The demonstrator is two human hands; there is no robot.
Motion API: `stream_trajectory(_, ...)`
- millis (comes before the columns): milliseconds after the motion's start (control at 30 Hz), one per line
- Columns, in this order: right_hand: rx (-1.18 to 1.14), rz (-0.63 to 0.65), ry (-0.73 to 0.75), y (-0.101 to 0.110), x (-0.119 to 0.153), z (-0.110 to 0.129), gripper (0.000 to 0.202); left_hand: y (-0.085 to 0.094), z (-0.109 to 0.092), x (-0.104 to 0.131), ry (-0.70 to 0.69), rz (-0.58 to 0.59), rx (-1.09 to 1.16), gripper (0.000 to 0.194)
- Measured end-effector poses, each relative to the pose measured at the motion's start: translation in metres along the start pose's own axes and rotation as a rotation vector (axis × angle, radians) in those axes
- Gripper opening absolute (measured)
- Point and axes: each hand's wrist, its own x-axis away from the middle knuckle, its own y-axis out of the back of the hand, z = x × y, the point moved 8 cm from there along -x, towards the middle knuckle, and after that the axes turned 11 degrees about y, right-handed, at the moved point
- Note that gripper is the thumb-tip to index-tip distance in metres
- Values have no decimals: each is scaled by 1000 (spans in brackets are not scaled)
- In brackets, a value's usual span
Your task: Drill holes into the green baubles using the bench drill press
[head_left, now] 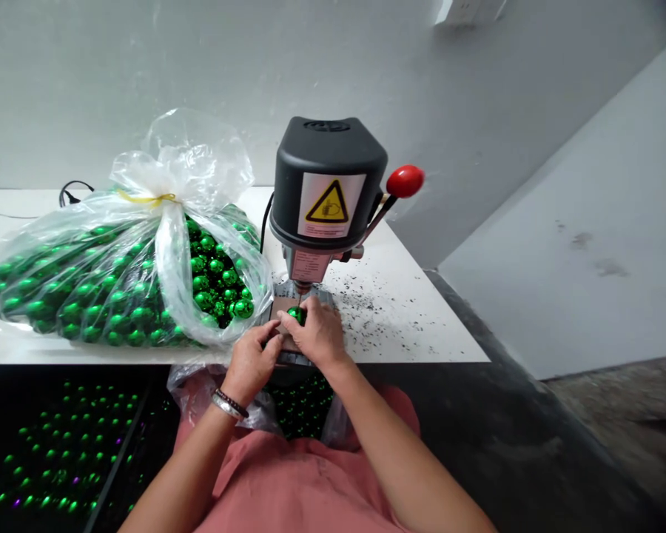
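Observation:
A shiny green ball (296, 314) sits under the bit of a small bench drill press (328, 185), on the brown pad (282, 305) of its base. My right hand (320, 332) grips this ball from the right, thumb and fingers around it. Just left of the pad's front, my left hand (255, 359) is closed, its fingers curled and thumb close to the fingertips. Whatever it may hold is hidden. Left of the drill press lies a clear plastic bag (169, 274) full of green balls, tied with a yellow strip and gaping on its right side.
Dark shavings (385, 314) are scattered over the white table (444, 344) right of the machine. A red-knobbed lever (405, 180) sticks out at its right. More green balls fill an open bag (304, 407) at my lap and a spread (61, 451) below the table at left.

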Motion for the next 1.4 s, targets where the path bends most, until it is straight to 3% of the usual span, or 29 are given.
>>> stream_trajectory(100,-13,4,12,-1,0,0,40,-1,2,-2,15,13,4,38)
stream_trajectory(300,-173,197,249,4,-12,-4,34,-1,4,-2,34,33,-1,37)
stream_trajectory(533,-280,427,393,3,-20,-2,37,4,-17,-6,-46,0,16,36)
stream_trajectory(633,-230,354,326,4,-13,-5,43,3,-21,-10,-44,-20,41,36)
stream_trajectory(767,-81,106,93,10,2,-9,59,3,-18,-11,-31,-31,71,35)
stream_trajectory(933,37,-17,-38,1,8,4,52,6,-13,-6,6,-23,41,37)
stream_trajectory(1033,34,-4,-12,-5,2,7,46,4,-8,-5,41,1,48,40)
stream_trajectory(1200,-88,174,257,-6,-10,7,30,0,0,-6,71,35,81,40)
stream_trajectory(1400,-201,336,414,0,-19,7,32,3,-1,-7,24,-3,94,38)
